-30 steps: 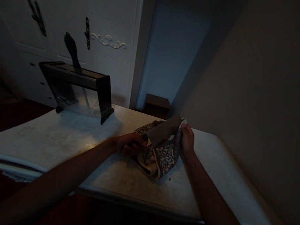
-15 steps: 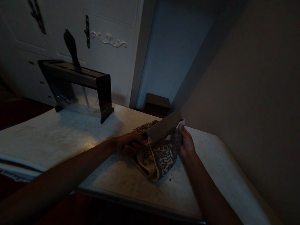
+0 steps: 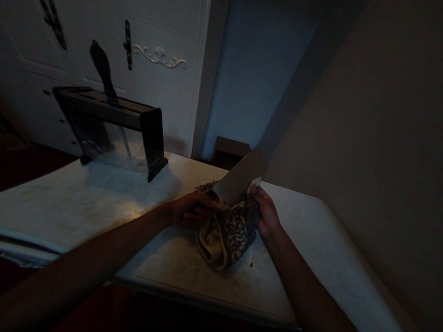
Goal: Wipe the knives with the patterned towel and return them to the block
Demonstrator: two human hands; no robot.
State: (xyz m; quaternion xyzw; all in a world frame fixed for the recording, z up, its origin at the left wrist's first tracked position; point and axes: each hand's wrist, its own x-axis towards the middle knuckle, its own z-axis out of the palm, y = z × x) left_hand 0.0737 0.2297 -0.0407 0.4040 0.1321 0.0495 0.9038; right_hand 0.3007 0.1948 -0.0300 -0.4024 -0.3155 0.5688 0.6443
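My left hand (image 3: 194, 210) is closed around the dark handle of a cleaver (image 3: 241, 176). Its broad grey blade points up and to the right, away from me. A brown and cream patterned cloth (image 3: 236, 232) is bunched under and around the lower edge of the blade, its folds hanging down to the tabletop. My right hand (image 3: 266, 211) pinches the cloth near its pale corner, beside the blade's lower right edge. The blade's upper part stands out of the cloth.
The white table (image 3: 113, 195) has a marbled top. At its far left stands a dark knife block (image 3: 108, 112) with clear sides and one black-handled knife (image 3: 103, 68) in it. Behind are white cabinets (image 3: 162, 90) and a brown box (image 3: 231, 149); a wall (image 3: 372, 143) borders the right.
My right hand has moved left and slightly down with the cloth, along the blade. More of the blade's far end now shows. The left hand has barely moved.
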